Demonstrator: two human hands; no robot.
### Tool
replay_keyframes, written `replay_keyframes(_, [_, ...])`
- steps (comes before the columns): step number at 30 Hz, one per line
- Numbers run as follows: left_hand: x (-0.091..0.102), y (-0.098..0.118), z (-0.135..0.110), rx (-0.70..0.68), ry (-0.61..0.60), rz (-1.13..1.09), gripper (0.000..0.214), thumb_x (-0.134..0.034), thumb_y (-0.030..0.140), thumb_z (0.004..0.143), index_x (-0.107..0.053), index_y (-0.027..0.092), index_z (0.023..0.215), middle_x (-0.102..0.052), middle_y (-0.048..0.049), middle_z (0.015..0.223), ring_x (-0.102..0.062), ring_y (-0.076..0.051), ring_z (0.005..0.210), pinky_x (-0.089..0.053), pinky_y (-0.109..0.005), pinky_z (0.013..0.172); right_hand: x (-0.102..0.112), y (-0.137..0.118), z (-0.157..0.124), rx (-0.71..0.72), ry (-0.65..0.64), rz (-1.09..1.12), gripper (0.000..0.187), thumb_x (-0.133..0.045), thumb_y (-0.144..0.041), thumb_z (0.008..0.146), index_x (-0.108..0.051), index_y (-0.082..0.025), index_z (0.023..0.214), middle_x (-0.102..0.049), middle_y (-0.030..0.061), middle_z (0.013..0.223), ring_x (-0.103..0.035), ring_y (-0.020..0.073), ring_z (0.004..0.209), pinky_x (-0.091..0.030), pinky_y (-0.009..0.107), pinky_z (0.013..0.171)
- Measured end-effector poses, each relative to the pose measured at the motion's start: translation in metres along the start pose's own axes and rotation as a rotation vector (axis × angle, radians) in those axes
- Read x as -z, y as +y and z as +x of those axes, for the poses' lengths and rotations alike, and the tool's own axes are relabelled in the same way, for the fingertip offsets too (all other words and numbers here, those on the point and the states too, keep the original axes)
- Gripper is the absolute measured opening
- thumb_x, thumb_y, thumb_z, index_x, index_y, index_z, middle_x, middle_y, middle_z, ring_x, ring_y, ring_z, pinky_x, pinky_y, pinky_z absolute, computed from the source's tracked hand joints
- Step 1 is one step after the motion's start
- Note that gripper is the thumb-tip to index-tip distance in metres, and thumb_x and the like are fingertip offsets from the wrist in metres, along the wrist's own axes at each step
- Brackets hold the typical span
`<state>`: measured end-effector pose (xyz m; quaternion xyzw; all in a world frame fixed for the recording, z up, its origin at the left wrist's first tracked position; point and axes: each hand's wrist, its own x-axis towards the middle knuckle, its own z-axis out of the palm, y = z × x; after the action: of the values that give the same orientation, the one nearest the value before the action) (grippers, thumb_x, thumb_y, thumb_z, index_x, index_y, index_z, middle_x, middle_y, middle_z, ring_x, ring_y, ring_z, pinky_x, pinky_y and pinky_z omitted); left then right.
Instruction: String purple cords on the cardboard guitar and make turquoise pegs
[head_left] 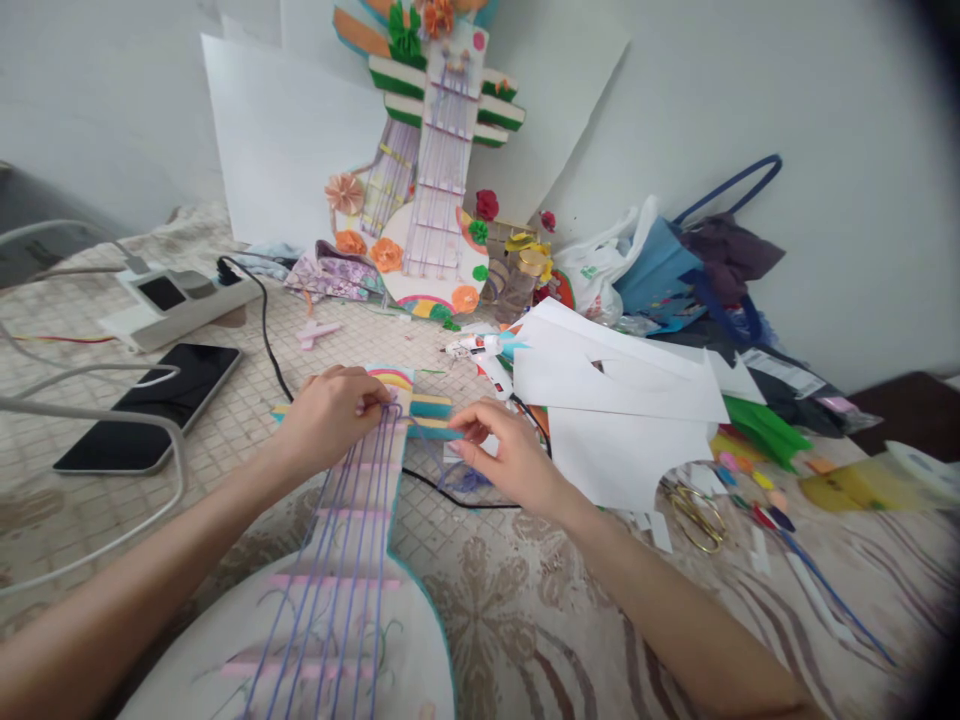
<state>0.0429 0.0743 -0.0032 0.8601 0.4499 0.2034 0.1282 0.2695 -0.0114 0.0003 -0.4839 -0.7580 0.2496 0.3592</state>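
Observation:
A white paper guitar with pink frets and purple yarn strings lies in front of me, its neck pointing away. My left hand is closed over the top of the neck, pressing the yarn strings near the rainbow-coloured head. My right hand sits just right of the neck, fingers pinched on a strand of purple yarn that runs to the head. A loose tangle of yarn lies under that hand.
A finished decorated guitar leans against the wall. A glue gun and white paper sheets lie to the right, with gold scissors and paper scraps. A phone, power strip and black cable are at left.

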Motion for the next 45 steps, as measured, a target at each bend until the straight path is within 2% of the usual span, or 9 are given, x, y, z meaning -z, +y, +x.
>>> replay_keyframes(5, [0.002,0.004,0.0,0.018,0.013,-0.002,0.024,-0.047,0.02,0.075,-0.068,0.019,0.088,-0.07,-0.005,0.086,-0.063,-0.022,0.083,-0.046,-0.034,0.078,-0.009,0.001,0.016,0.011,-0.037,-0.034,0.004,-0.058,-0.02,0.084,-0.057,-0.02,0.088,-0.058,0.0032,0.089,-0.057,0.0144,0.079,-0.047,0.028,0.074])
replay_keyframes(13, [0.006,0.008,-0.002,0.072,0.006,-0.012,0.017,-0.05,0.021,0.076,-0.063,0.017,0.086,-0.069,-0.0068,0.084,-0.062,-0.024,0.086,-0.045,-0.036,0.077,-0.034,0.002,0.047,0.104,0.005,-0.121,0.007,-0.06,-0.018,0.082,-0.056,-0.018,0.087,-0.058,0.0047,0.091,-0.054,0.0164,0.087,-0.045,0.03,0.078])
replay_keyframes(18, [0.005,0.005,-0.002,0.045,0.021,-0.011,0.014,-0.051,0.021,0.077,-0.063,0.018,0.083,-0.069,-0.0056,0.081,-0.062,-0.023,0.085,-0.045,-0.035,0.076,-0.043,0.006,0.061,0.089,0.0,-0.215,0.007,-0.056,-0.014,0.08,-0.053,-0.019,0.076,-0.055,0.0019,0.079,-0.051,0.0157,0.079,-0.042,0.029,0.073])
replay_keyframes(23, [0.006,0.006,-0.002,0.044,0.035,-0.016,0.014,-0.05,0.021,0.077,-0.064,0.019,0.079,-0.07,-0.004,0.08,-0.062,-0.021,0.082,-0.045,-0.032,0.073,-0.041,0.007,0.065,0.07,0.01,-0.195,0.011,-0.053,-0.011,0.08,-0.051,-0.019,0.072,-0.054,0.0011,0.076,-0.05,0.0145,0.074,-0.041,0.028,0.069])
replay_keyframes(33, [0.005,0.004,-0.003,-0.004,0.174,-0.061,0.016,-0.049,0.026,0.082,-0.064,0.019,0.082,-0.068,-0.0035,0.081,-0.061,-0.02,0.084,-0.044,-0.031,0.077,-0.034,0.006,0.063,0.059,0.051,-0.085,0.008,-0.053,-0.013,0.081,-0.054,-0.02,0.076,-0.06,0.0017,0.079,-0.056,0.0153,0.08,-0.045,0.028,0.072])
replay_keyframes(36, [0.006,0.004,-0.003,-0.01,0.18,-0.06,0.017,-0.049,0.024,0.083,-0.065,0.019,0.085,-0.068,-0.004,0.083,-0.06,-0.02,0.085,-0.043,-0.032,0.08,-0.034,0.005,0.063,0.028,0.05,0.009,0.007,-0.053,-0.013,0.081,-0.055,-0.02,0.081,-0.062,0.0005,0.079,-0.058,0.0132,0.075,-0.046,0.026,0.069])
replay_keyframes(40, [0.008,0.005,-0.005,-0.02,0.183,-0.057,0.018,-0.048,0.025,0.084,-0.065,0.019,0.085,-0.068,-0.0038,0.085,-0.059,-0.02,0.087,-0.043,-0.033,0.083,-0.034,0.005,0.066,-0.005,0.11,0.079,0.009,-0.052,-0.013,0.081,-0.055,-0.02,0.087,-0.063,-0.0006,0.08,-0.061,0.0118,0.074,-0.046,0.024,0.064])
replay_keyframes(45, [0.008,0.004,-0.004,-0.039,0.16,-0.093,0.02,-0.048,0.028,0.084,-0.067,0.02,0.082,-0.069,-0.0042,0.085,-0.059,-0.021,0.087,-0.043,-0.034,0.084,-0.03,0.002,0.071,-0.069,0.14,0.142,0.012,-0.054,-0.015,0.08,-0.054,-0.02,0.091,-0.063,-0.0012,0.079,-0.062,0.0115,0.073,-0.046,0.024,0.065])
